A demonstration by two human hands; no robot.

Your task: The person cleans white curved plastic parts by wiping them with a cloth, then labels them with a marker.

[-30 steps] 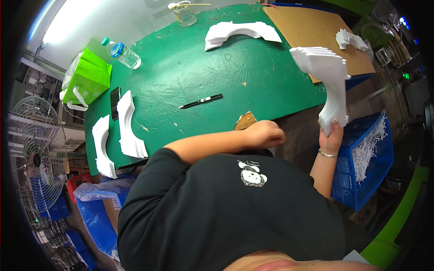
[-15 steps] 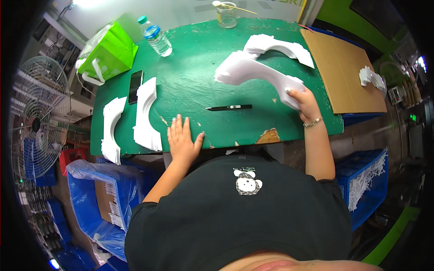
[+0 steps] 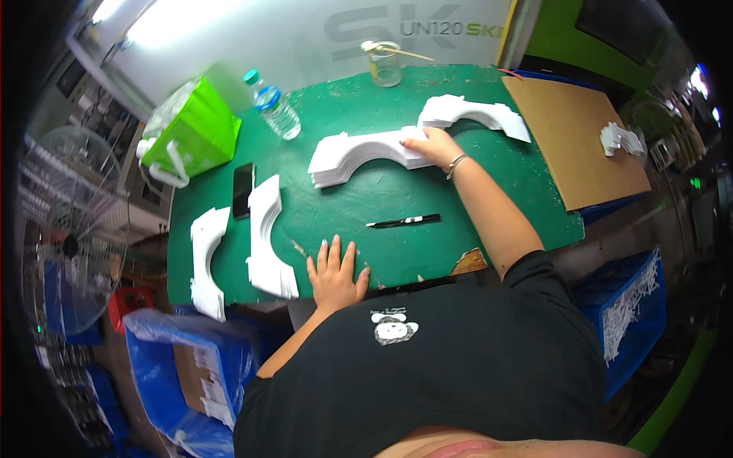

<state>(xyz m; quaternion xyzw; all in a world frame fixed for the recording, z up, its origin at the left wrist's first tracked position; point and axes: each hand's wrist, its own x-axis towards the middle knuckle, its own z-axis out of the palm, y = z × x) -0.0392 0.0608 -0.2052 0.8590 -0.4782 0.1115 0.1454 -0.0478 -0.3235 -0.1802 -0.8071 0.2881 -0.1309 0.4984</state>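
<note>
My right hand [image 3: 437, 149] grips the right end of a curved stack of white arch-shaped sheets [image 3: 343, 156]. That stack lies across the middle of the green table [image 3: 328, 210], with its hollow side toward me. Behind its right end is another white arch-shaped stack [image 3: 473, 113]. My left hand [image 3: 334, 278] rests flat near the table's front edge, fingers spread, holding nothing. To its left lie a third white stack [image 3: 265, 237] and a fourth [image 3: 206, 263], both set lengthwise. A black pen [image 3: 405, 220] lies between my two arms.
A phone [image 3: 243, 191], a green bag [image 3: 202, 126] and a water bottle [image 3: 276, 111] occupy the left rear. A clear cup with a stick [image 3: 387, 70] stands at the back. Cardboard [image 3: 569, 145] lies at right; blue crates [image 3: 156, 382] flank me, beside a fan [image 3: 72, 237].
My right hand has moved left and away from me, carrying the curved stack toward the table's middle. My left hand stays flat on the table. The view has shifted.
</note>
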